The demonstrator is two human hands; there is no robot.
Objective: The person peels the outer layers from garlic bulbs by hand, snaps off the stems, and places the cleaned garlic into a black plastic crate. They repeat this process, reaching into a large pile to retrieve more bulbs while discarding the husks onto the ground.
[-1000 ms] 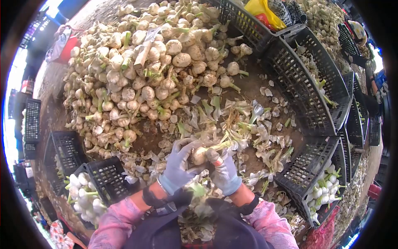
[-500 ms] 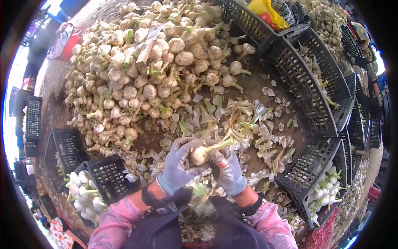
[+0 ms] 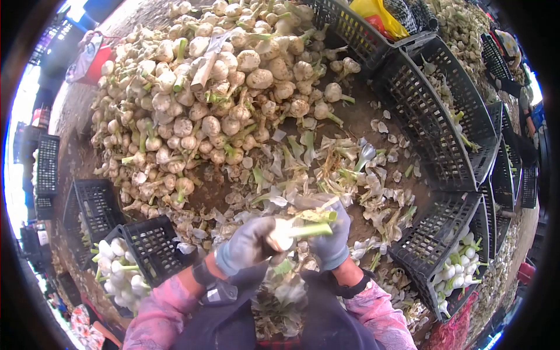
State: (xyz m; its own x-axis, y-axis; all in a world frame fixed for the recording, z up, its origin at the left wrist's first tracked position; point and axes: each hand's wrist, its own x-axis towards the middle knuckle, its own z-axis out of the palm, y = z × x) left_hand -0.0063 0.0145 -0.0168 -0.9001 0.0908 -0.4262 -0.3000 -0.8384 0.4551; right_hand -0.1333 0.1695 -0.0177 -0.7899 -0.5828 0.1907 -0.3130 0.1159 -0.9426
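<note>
My left hand, in a grey glove, grips a garlic bulb whose bared pale green stem points right. My right hand, gloved as well and blurred by motion, is closed on a strip of yellowish outer garlic skin just above the stem. Where that skin meets the bulb is too smeared to make out. Below and around both hands lie loose garlic peels. Ahead and to the left rises a large heap of unpeeled garlic with stems on.
Black plastic crates stand at the right, with a lower crate holding white garlic. Near my left elbow, whitish garlic bulbs lie beside another black crate. A yellow bag rests at the back. Further garlic covers the ground beyond.
The outer skin has come away from the stem, which now shows smooth and green. My right hand has moved slightly up and right; the bulb stays in my left hand, a little lower.
</note>
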